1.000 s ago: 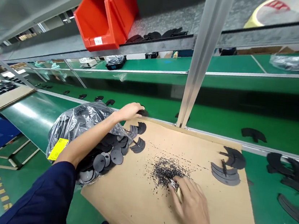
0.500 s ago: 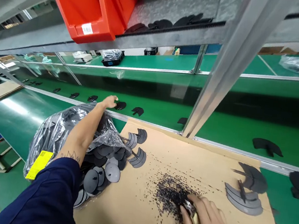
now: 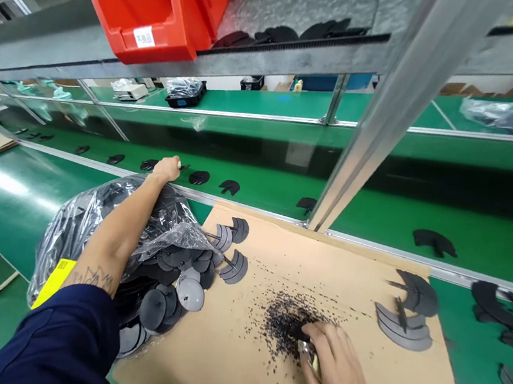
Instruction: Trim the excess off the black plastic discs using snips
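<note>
My left hand is stretched out over the green belt, its fingers closed on a thin black part seen nearly edge-on. Flat black rounded parts lie on the belt to either side of it. Low on the brown cardboard, my right hand is closed around a small metal tool with a pale yellow handle. The palm covers most of that tool. Beside its tip spreads a heap of tiny black bits. Grey fan-shaped parts rest on the cardboard, right of my right hand.
Under my left forearm, a clear plastic bag spills dark round discs onto the cardboard. An aluminium post rises at the belt's near edge. Overhead, a red bin sits on a metal shelf. More black parts lie at right.
My left hand has drawn back to the left and closed; a thin black part now shows at its fingers. My right hand still holds the tool by the bits. The view has shifted slightly.
</note>
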A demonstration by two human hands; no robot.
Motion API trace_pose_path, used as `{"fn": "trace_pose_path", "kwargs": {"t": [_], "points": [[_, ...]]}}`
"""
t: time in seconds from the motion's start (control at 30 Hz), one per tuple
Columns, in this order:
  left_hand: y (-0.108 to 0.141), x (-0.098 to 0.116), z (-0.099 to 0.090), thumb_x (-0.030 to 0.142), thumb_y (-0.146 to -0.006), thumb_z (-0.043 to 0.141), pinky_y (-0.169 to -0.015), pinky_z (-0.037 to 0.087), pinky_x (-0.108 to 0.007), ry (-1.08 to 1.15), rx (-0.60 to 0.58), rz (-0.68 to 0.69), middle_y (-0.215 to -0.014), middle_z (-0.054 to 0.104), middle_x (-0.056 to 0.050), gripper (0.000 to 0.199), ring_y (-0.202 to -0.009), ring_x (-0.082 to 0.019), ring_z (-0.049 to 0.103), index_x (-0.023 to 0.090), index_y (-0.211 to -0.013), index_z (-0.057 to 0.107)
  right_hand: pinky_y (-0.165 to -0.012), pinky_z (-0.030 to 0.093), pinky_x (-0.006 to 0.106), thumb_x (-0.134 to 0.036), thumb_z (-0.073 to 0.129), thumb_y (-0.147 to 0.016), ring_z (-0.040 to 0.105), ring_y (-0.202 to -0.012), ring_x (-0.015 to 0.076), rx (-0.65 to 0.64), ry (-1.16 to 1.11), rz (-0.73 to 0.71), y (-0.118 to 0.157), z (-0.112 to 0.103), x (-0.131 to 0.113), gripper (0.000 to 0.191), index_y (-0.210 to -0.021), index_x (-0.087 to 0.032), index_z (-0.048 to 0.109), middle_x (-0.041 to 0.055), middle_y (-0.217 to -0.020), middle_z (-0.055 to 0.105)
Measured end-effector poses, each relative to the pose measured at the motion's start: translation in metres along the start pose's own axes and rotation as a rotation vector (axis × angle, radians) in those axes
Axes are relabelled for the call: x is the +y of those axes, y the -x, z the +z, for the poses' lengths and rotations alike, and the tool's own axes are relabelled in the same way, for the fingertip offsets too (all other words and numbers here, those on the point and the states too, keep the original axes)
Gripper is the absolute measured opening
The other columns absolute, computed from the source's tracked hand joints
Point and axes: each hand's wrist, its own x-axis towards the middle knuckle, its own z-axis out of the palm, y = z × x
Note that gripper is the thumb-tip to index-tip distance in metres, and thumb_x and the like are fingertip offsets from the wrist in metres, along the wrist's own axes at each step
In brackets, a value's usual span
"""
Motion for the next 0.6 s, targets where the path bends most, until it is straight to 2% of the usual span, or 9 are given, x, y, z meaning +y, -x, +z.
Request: {"fn": "trace_pose_path", "kwargs": {"t": [0.1, 0.2, 0.23, 0.3, 0.37, 0.43, 0.47, 0.53, 0.6], "points": [[0.026, 0.013, -0.022, 0.014, -0.092, 0.056, -0.092, 0.053, -0.036, 0.073, 0.093, 0.098, -0.11, 0.071, -0.015, 0.026, -0.106, -0.027, 0.068, 0.009, -0.117, 0.058, -0.081, 0.053, 0.044, -0.014, 0.047, -0.091, 0.062, -0.091, 0.0268, 0.036, 0.019, -0.026, -0.002, -0.005, 0.003, 0.028, -0.115, -0.022, 0.06, 0.0113, -0.097, 0.067], [0.074, 0.028, -0.039, 0.017, -0.093, 0.05, -0.089, 0.053, -0.027, 0.163, 0.108, 0.283, -0.105, 0.072, -0.008, 0.022, -0.099, -0.02, 0.069, 0.014, -0.113, 0.058, -0.081, 0.054, 0.044, -0.013, 0.048, -0.092, 0.062, -0.089, 0.0263, 0.075, -0.025, -0.017, -0.001, -0.007, 0.001, 0.032, -0.121, -0.022, 0.059, 0.0112, -0.096, 0.066], [0.096, 0.034, -0.043, 0.019, -0.092, 0.05, -0.088, 0.053, -0.025, 0.212, 0.103, 0.372, -0.102, 0.072, -0.005, 0.02, -0.097, -0.018, 0.069, 0.015, -0.11, 0.058, -0.078, 0.054, 0.042, -0.013, 0.049, -0.093, 0.062, -0.088, 0.0255, 0.094, -0.059, -0.007, -0.001, -0.006, -0.001, 0.035, -0.126, -0.021, 0.058, 0.0112, -0.096, 0.066], [0.146, 0.05, -0.044, 0.021, -0.09, 0.052, -0.082, 0.054, -0.027, 0.444, 0.083, 0.722, -0.092, 0.071, -0.004, 0.016, -0.087, -0.017, 0.069, 0.015, -0.102, 0.06, -0.075, 0.055, 0.039, -0.015, 0.052, -0.094, 0.064, -0.088, 0.0247, 0.131, -0.136, 0.017, 0.001, -0.005, -0.009, 0.042, -0.136, -0.02, 0.052, 0.0126, -0.099, 0.065], [0.2, 0.071, -0.037, 0.021, -0.091, 0.054, -0.074, 0.053, -0.024, 0.582, -0.024, 0.975, -0.085, 0.069, -0.002, 0.009, -0.076, -0.014, 0.066, 0.017, -0.095, 0.061, -0.074, 0.056, 0.037, -0.018, 0.054, -0.095, 0.066, -0.095, 0.0256, 0.156, -0.2, 0.021, 0.001, -0.004, -0.019, 0.05, -0.145, -0.018, 0.045, 0.0168, -0.111, 0.064], [0.25, 0.093, -0.022, 0.017, -0.093, 0.053, -0.074, 0.053, -0.023, 0.679, -0.158, 1.155, -0.084, 0.068, -0.003, 0.008, -0.075, -0.013, 0.065, 0.017, -0.093, 0.061, -0.076, 0.057, 0.037, -0.02, 0.055, -0.095, 0.066, -0.104, 0.027, 0.139, -0.251, -0.024, 0.0, -0.003, -0.029, 0.054, -0.147, -0.018, 0.042, 0.0207, -0.123, 0.061], [0.27, 0.102, -0.012, 0.016, -0.094, 0.054, -0.075, 0.053, -0.023, 0.733, -0.223, 1.19, -0.087, 0.069, -0.004, 0.007, -0.078, -0.013, 0.066, 0.017, -0.094, 0.061, -0.076, 0.057, 0.037, -0.019, 0.056, -0.095, 0.066, -0.104, 0.0268, 0.112, -0.278, -0.07, 0.0, -0.003, -0.033, 0.052, -0.145, -0.018, 0.044, 0.0204, -0.125, 0.061], [0.3, 0.115, 0.009, 0.016, -0.095, 0.055, -0.075, 0.054, -0.024, 0.816, -0.306, 1.175, -0.089, 0.07, -0.005, 0.006, -0.08, -0.014, 0.067, 0.018, -0.096, 0.06, -0.076, 0.057, 0.037, -0.014, 0.052, -0.094, 0.067, -0.097, 0.0239, 0.056, -0.34, -0.157, 0.0, -0.003, -0.039, 0.041, -0.135, -0.019, 0.053, 0.016, -0.117, 0.067], [0.314, 0.114, 0.027, 0.019, -0.096, 0.056, -0.072, 0.055, -0.023, 0.867, -0.376, 1.141, -0.09, 0.072, -0.005, 0.006, -0.08, -0.015, 0.069, 0.019, -0.103, 0.057, -0.074, 0.056, 0.036, -0.007, 0.047, -0.093, 0.067, -0.086, 0.021, 0.025, -0.397, -0.18, 0.001, -0.004, -0.041, 0.033, -0.12, -0.02, 0.059, 0.0108, -0.104, 0.071]]}}
